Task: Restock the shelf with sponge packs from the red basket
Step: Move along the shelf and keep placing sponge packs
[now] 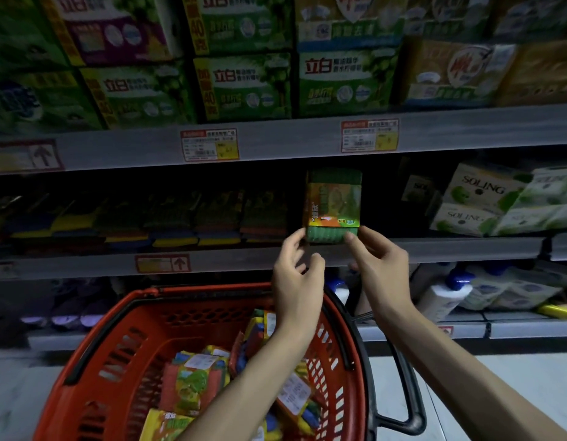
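Sponge pack (pixel 333 205) upright at shelf (pixel 244 264) edge: right hand (pixel 380 265) pinches it, left hand (pixel 298 275) grip unclear; basket (pixel 116 313) below.

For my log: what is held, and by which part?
A sponge pack, upright: left hand holds its lower left corner, right hand pinches the lower right.

立白 on green boxes (pixel 244 87); SOLING on white packs (pixel 481 189).

The sponge pack (pixel 333 206) is coloured green, with an orange and yellow label. The basket (pixel 123 354) is coloured red, pierced with a slotted pattern and trimmed in black. The shelf (pixel 275 143) edge is finished grey, its price tags (pixel 209 144) bordered red.
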`<state>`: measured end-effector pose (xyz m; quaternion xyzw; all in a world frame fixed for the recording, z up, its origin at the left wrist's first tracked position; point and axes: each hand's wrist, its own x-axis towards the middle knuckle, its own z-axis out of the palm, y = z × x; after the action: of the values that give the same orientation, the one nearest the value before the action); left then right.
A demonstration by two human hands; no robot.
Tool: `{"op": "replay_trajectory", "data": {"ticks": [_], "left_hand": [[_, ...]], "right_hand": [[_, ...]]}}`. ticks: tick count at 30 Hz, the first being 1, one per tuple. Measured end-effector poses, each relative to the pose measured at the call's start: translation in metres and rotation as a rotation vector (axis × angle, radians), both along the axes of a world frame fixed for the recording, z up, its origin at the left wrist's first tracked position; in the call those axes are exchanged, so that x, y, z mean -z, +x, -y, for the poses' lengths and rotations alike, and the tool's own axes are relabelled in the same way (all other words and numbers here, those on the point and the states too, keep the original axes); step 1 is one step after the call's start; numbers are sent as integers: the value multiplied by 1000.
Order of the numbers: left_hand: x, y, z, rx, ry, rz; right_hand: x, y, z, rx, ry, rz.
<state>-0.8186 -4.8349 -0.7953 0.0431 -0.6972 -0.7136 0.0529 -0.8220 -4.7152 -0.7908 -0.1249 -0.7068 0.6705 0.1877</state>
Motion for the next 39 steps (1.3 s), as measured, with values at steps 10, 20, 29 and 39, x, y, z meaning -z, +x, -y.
{"op": "replay_trajectory", "data": {"ticks": [10,20,29,39], "left_hand": [[0,-15,7,-8,-36,129],[-13,-8,7,-38,-72,123],[-13,-15,1,-114,-116,133],[-11,-21,1,-155,-82,157]], "right_hand": [[10,-6,7,-137,-8,86],[1,-6,9,-168,22,123],[-3,-6,9,-204,31,113],[-1,-10,10,-201,73,73]]}}
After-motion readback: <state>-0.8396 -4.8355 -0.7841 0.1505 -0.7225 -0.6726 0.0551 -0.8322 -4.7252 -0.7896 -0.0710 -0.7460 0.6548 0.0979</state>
